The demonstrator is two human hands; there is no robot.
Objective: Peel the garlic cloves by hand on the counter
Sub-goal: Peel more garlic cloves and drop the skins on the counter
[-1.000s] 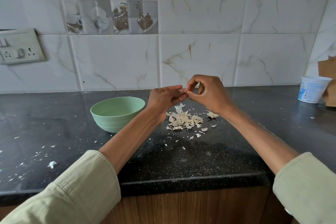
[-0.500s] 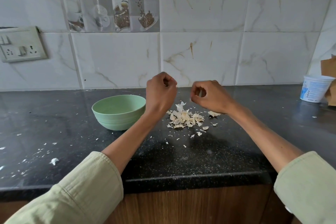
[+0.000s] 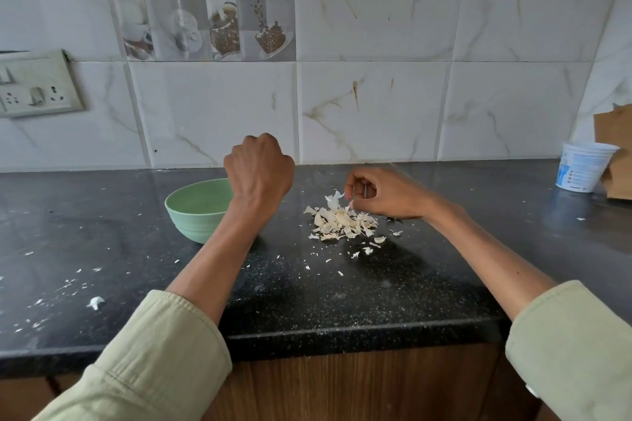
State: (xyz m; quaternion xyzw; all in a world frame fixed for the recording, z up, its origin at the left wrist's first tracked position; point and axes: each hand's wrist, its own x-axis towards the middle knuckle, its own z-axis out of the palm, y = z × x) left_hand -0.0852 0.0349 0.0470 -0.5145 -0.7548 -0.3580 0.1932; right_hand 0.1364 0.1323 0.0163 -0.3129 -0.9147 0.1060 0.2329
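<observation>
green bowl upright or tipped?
Upright. The green bowl sits flat on the counter, rim level, opening upward. Contents: cannot tell; the far part is hidden.

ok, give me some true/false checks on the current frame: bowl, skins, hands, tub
1. The pale green round bowl sits left of the pile of papery garlic skins. True.
2. The right hand rests inside the bowl. False: it is at the skin pile's far right edge.
3. The left hand is a raised fist over the bowl's right side. True.
4. The white plastic tub lies tipped over. False: it stands upright, far right.
5. The dark speckled stone counter carries scattered skin flecks. True.
</observation>
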